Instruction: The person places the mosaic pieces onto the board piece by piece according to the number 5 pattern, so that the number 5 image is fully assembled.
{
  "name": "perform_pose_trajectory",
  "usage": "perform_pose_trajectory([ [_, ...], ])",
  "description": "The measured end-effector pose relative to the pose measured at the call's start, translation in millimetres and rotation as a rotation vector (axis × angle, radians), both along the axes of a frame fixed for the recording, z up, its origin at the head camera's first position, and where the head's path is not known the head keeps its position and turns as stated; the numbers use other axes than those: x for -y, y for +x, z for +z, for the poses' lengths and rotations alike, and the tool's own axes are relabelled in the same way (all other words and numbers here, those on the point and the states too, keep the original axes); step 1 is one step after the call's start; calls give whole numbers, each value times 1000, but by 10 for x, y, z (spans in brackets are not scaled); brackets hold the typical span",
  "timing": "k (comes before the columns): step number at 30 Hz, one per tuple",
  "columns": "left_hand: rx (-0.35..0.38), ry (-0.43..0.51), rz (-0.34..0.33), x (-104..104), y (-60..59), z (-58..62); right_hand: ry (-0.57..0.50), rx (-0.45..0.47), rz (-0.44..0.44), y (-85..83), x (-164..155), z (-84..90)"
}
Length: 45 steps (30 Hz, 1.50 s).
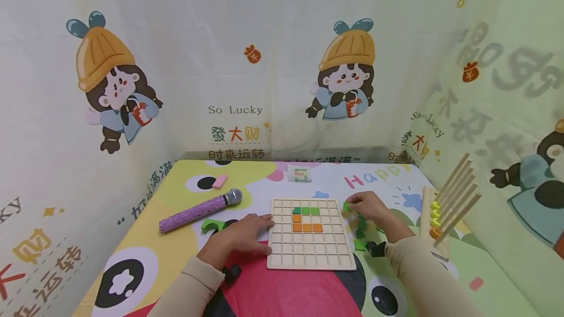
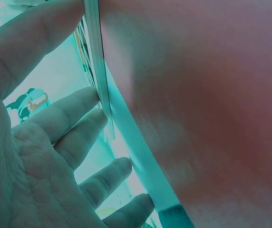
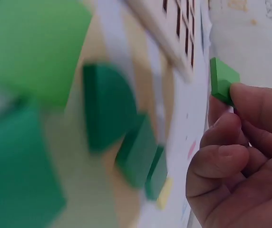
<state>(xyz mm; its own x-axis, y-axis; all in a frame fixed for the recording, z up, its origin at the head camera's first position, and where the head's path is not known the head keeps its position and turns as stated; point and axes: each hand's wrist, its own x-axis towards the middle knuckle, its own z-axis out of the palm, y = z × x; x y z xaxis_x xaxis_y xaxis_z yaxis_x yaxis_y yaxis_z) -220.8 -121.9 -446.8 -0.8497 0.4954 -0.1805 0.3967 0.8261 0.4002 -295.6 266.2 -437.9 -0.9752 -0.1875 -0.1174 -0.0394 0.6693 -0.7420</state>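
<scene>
Step judged: tile laying, part done; green tile is pinched between thumb and finger of right grip, just beside board at its 2 o'clock; left grip, fingers extended and nothing held, is rested at board's 9 o'clock edge; short lift toward 9 o'clock, squared to bare cells, seems called for; 3 o'clock edge is crowded by loose green pieces; more room is offered at 6 o'clock

Passing room lies between board and card; the left hand blocks the board's left edge, green pieces its right.
</scene>
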Motion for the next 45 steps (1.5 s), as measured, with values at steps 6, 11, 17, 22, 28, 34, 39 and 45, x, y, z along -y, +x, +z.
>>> perform_pose_trajectory([
  [6, 5, 7, 0, -8, 6, 0, -3, -2, 22, -47, 273, -36],
  [11, -10, 6, -8, -7, 5, -7, 42, -51, 69, -76, 465, -29],
  [17, -17, 9, -25, -19, -5, -42, 85, -40, 47, -123, 576, -88],
  [22, -13, -3, -23, -27, -13, -56, 94, -34, 49, -119, 593, -141],
  [28, -3, -7, -5, -24, -17, -28, 123, -56, 65, -122, 624, -130],
  [34, -3, -3, -8, -26, -16, -36, 232, -102, 97, -175, 652, -174],
  [39, 1, -2, 1, -34, -11, -31, 313, -154, 117, -181, 682, -181],
  [45, -2, -11, 12, -35, -11, -26, 301, -147, 116, -171, 684, -132],
])
